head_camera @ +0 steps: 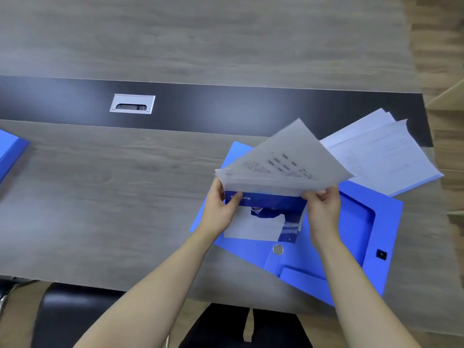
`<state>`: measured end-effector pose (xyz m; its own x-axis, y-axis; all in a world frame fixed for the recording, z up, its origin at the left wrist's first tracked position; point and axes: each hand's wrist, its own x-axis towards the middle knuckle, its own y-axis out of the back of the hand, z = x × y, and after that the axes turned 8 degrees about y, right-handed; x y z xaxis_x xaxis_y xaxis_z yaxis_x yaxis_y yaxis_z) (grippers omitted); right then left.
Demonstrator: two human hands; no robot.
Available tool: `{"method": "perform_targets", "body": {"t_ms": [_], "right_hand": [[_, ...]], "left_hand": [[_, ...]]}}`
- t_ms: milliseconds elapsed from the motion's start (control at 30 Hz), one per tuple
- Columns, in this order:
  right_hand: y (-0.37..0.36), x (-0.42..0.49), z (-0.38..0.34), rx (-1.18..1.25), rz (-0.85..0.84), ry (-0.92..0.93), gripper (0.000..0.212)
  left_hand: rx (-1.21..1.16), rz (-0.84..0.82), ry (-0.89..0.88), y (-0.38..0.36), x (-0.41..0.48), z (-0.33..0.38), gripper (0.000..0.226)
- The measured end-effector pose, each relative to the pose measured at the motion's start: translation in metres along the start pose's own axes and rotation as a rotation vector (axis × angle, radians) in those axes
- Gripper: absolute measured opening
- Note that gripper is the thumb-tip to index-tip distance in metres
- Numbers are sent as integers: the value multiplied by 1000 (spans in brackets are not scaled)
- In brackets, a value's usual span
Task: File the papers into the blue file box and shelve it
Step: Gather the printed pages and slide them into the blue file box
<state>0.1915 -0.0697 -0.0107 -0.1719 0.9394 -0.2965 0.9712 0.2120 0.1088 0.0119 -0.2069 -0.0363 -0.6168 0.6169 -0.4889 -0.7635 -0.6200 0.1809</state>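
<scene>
The blue file box (356, 237) lies opened flat at the table's near right, its lid spread toward me. My left hand (221, 209) and my right hand (324, 209) each grip a near corner of a stack of papers (283, 162), which tilts up and away over the box. The lifted sheets are blurred. A dark blue printed sheet (266, 217) hangs below the stack between my hands, over the box's inside. More white papers (376, 151) lie fanned on the box's far right part.
A second blue file box (10, 151) pokes in at the left edge. A dark strip with a silver cable port (132, 103) crosses the wooden table (125, 197). A black chair (70, 312) stands below the near edge. Wooden floor shows on the right.
</scene>
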Motion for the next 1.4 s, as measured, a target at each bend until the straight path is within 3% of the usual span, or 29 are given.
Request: {"method": "perform_targets", "body": {"t_ms": [200, 400, 467, 567, 700, 767, 933, 1100, 1200, 1300, 1400], "right_hand": [[2, 11, 13, -77, -111, -41, 31], [16, 22, 17, -44, -47, -37, 22], [20, 27, 19, -87, -82, -40, 31], [25, 40, 19, -202, -154, -55, 21], [36, 61, 16, -277, -230, -71, 28], [45, 71, 19, -333, -245, -76, 22], [60, 99, 34, -480, -318, -118, 23], [41, 98, 42, -381, -385, -189, 32], [31, 82, 57, -461, -283, -198, 23], [26, 59, 64, -374, -85, -268, 37], [22, 47, 56, -226, -98, -312, 37]], "left_hand": [[69, -84, 116, -10, 12, -9, 18], [-34, -209, 260, -2, 12, -19, 34], [-52, -223, 305, 0, 11, -26, 34], [-83, -218, 372, 2, 10, -34, 28], [-99, -232, 399, 0, 13, -37, 28], [-103, -236, 401, -2, 15, -38, 23], [-117, -237, 445, -8, 22, -36, 35], [-86, -259, 477, -13, 33, -33, 44], [-35, -261, 464, -18, 41, -28, 42], [-3, -268, 439, -22, 44, -22, 41], [-32, -272, 403, -21, 41, -8, 37]]}}
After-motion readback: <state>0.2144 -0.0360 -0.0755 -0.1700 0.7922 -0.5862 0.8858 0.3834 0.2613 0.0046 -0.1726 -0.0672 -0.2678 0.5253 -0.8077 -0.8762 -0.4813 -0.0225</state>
